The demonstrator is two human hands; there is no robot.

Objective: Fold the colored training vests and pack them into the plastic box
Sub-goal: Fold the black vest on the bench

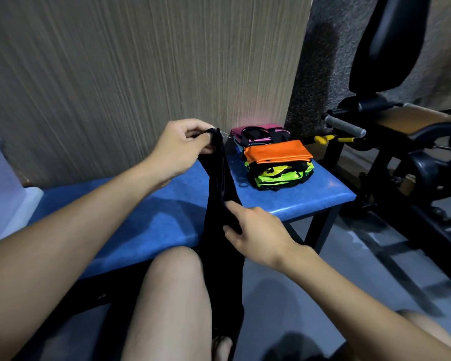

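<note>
While both hands pinch the black vest (220, 194), folded vests (279, 160) crowd the bench (151, 220).

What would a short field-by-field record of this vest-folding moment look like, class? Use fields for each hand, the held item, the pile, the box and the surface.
left hand: left hand pinches the top edge of the black vest
right hand: right hand grips the vest lower down
black vest: hangs bunched, off the bench's front edge
pile: folded vests, orange on top, neon yellow-green below, pink behind
plastic box: plastic box at the left edge, contents not visible
surface: blue bench
</note>
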